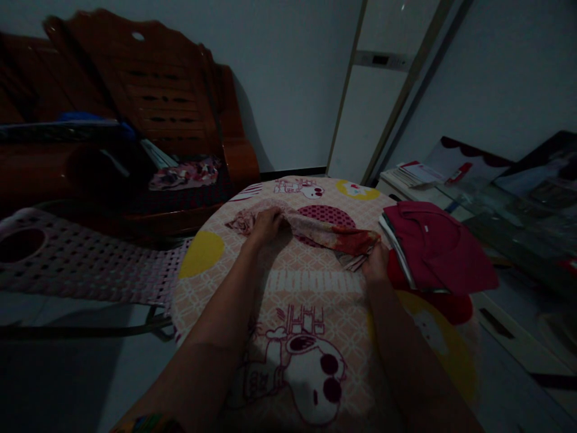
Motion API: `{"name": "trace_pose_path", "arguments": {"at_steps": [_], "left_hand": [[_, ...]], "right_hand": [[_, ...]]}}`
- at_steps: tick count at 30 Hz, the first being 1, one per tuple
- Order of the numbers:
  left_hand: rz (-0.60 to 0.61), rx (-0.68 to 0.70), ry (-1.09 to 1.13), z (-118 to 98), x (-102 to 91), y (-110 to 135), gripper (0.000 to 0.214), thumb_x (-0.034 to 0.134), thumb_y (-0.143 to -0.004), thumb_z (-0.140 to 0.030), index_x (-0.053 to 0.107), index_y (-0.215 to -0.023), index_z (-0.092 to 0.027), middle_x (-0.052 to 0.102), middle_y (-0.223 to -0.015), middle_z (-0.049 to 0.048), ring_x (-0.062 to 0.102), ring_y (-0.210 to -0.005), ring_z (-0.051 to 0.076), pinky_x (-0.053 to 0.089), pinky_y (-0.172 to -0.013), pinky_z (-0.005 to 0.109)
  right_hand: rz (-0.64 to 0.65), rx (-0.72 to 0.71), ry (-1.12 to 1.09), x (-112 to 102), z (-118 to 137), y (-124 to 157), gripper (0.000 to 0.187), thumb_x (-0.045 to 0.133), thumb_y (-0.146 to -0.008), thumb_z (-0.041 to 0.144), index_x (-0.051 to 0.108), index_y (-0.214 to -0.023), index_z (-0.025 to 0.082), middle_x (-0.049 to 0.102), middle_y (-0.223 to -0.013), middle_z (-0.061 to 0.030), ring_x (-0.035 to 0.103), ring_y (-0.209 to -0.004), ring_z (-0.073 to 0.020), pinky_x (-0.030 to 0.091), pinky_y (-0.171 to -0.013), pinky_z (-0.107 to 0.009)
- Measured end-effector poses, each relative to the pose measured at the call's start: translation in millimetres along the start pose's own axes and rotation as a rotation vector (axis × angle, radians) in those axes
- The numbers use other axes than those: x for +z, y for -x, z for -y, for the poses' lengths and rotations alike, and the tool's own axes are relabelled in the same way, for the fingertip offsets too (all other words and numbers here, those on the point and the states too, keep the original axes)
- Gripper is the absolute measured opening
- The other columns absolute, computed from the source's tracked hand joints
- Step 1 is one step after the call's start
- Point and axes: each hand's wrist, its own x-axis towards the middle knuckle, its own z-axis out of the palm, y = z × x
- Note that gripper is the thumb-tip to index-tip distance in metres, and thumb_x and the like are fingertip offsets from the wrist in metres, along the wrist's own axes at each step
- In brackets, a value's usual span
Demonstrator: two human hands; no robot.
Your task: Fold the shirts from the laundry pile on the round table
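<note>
A crumpled pink and red patterned cloth (324, 231) lies stretched across the far part of a round table covered with a pink cartoon-print tablecloth (297, 300). My left hand (267, 225) grips the cloth's left end, fingers closed on it. My right hand (375, 260) holds the cloth's right, redder end near the table's right side. Just right of that hand sits a stack of folded clothes with a dark red shirt (439, 246) on top.
A brown wooden bench (148, 102) with bags and clutter stands behind on the left. A pink woven plastic chair (81, 258) is at the left. A low glass-topped stand with papers (419, 174) is at the right, under a white wall.
</note>
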Motion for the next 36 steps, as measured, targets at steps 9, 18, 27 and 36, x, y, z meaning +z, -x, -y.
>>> {"name": "trace_pose_path", "arguments": {"at_steps": [9, 18, 27, 36], "left_hand": [[-0.149, -0.087, 0.033, -19, -25.8, 0, 0.016, 0.044, -0.092, -0.024, 0.059, -0.089, -0.019, 0.069, -0.096, 0.0060, 0.060, -0.092, 0.021, 0.046, -0.088, 0.031], [-0.229, -0.298, -0.057, 0, -30.5, 1, 0.023, 0.046, -0.088, -0.024, 0.068, -0.091, -0.018, 0.073, -0.098, 0.0077, 0.063, -0.095, 0.023, 0.046, -0.086, 0.030], [-0.206, -0.397, -0.089, 11, -33.4, 2, 0.028, 0.054, -0.083, -0.025, 0.077, -0.098, -0.017, 0.077, -0.100, 0.0084, 0.068, -0.097, 0.025, 0.049, -0.087, 0.032], [-0.141, -0.334, -0.003, 3, -42.7, 5, 0.026, 0.050, -0.080, -0.022, 0.074, -0.087, -0.016, 0.074, -0.084, 0.0060, 0.067, -0.082, 0.022, 0.050, -0.076, 0.030]], "right_hand": [[0.152, -0.003, -0.016, 5, 8, 4, 0.021, 0.072, -0.069, 0.037, 0.067, -0.077, 0.017, 0.067, -0.069, 0.0040, 0.060, -0.061, -0.0107, 0.051, -0.059, -0.022], [1.034, 0.386, 0.293, 15, 31, 46, 0.036, 0.080, -0.072, 0.047, 0.076, -0.090, 0.016, 0.075, -0.073, -0.0038, 0.065, -0.054, -0.0148, 0.051, -0.049, -0.023], [1.499, 0.526, 0.447, 36, 26, 74, 0.040, 0.078, -0.075, 0.047, 0.076, -0.096, 0.013, 0.077, -0.082, -0.0062, 0.071, -0.063, -0.0164, 0.054, -0.054, -0.023], [0.432, -0.248, 0.493, 14, 14, 19, 0.026, 0.068, -0.075, 0.034, 0.077, -0.094, 0.020, 0.077, -0.099, -0.0056, 0.069, -0.095, -0.0220, 0.053, -0.092, -0.038]]}}
